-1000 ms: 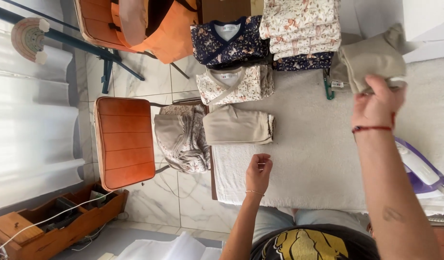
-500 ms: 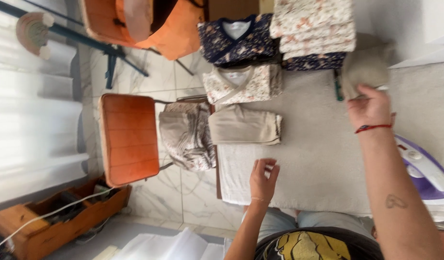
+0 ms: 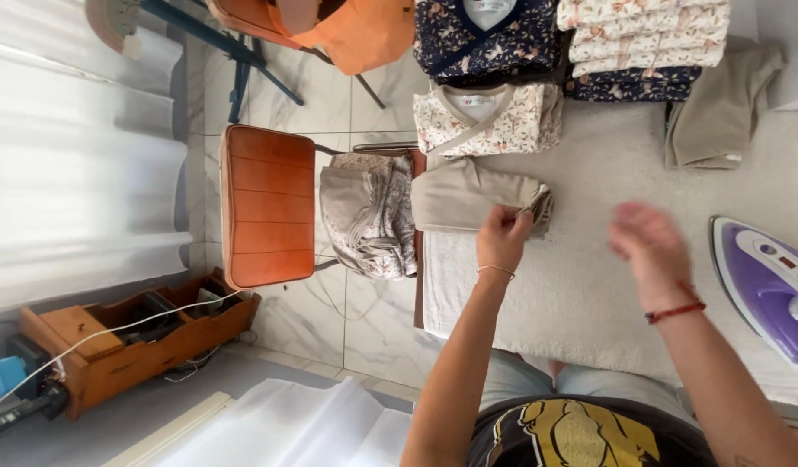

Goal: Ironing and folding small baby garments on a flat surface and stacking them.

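Note:
My left hand [image 3: 503, 235] pinches the near edge of a folded beige garment [image 3: 464, 197] that lies on the light padded ironing surface [image 3: 589, 285]. My right hand [image 3: 648, 244] hovers above that surface, blurred, fingers apart and holding nothing. Another beige garment [image 3: 717, 112] lies at the far right, where the right hand was earlier. A cream floral top [image 3: 490, 121] lies just beyond the folded beige piece.
A purple and white iron [image 3: 766, 285] rests at the right edge. Folded floral clothes [image 3: 645, 35] and a navy floral top [image 3: 490, 39] lie at the far side. A crumpled pile [image 3: 368, 216] sits by an orange chair [image 3: 265, 206]. A wooden crate [image 3: 131, 333] stands on the floor.
My left hand moved forward and took hold of the folded beige garment. My right hand let go of the beige garment at the far right and drew back toward me.

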